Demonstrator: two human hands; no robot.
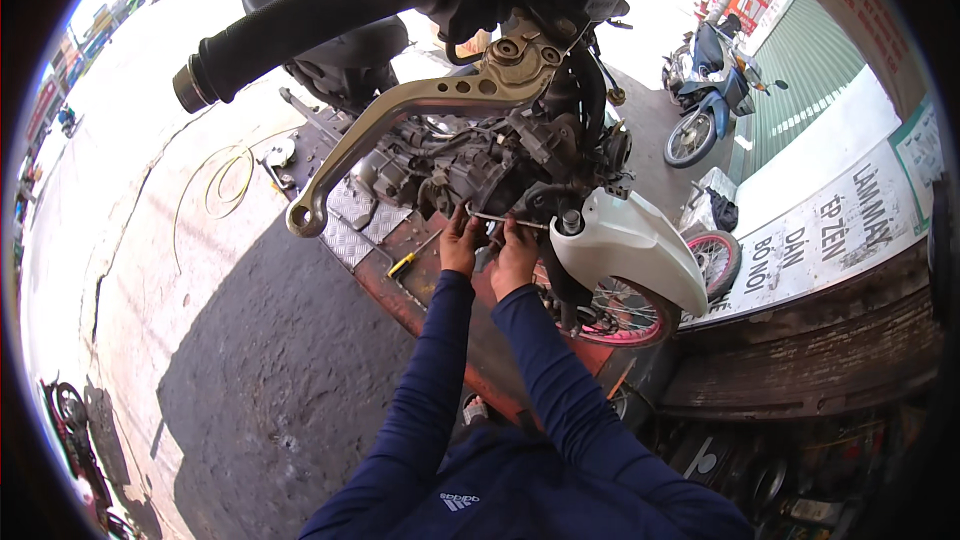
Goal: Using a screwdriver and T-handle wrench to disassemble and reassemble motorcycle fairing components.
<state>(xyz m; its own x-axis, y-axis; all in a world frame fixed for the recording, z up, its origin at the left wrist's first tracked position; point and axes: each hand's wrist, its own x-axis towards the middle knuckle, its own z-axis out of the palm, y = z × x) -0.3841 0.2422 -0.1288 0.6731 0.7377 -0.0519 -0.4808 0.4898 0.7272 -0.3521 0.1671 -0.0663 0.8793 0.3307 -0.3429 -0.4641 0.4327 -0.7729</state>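
Below the exposed engine [470, 165] of a partly stripped motorcycle, my two hands work close together. A thin silver metal rod [493, 217], perhaps a wrench, runs between them toward the fork. My left hand [459, 246] has its fingers closed around the rod's left end, against the engine's underside. Just to its right, my right hand [514, 258] pinches the same rod with thumb and fingers. The rod's far ends are partly hidden. A white front fender [625, 250] stands right of my right hand. Above both hands hangs a gold-coloured lever [410, 100].
A black handlebar grip [320, 20] juts across the upper view. On the red work platform [400, 305] lies a yellow-handled screwdriver [402, 266]. A yellowish hose [228, 180] is coiled on the ground at left. A blue motorcycle [712, 100] is parked by a green shutter [805, 90].
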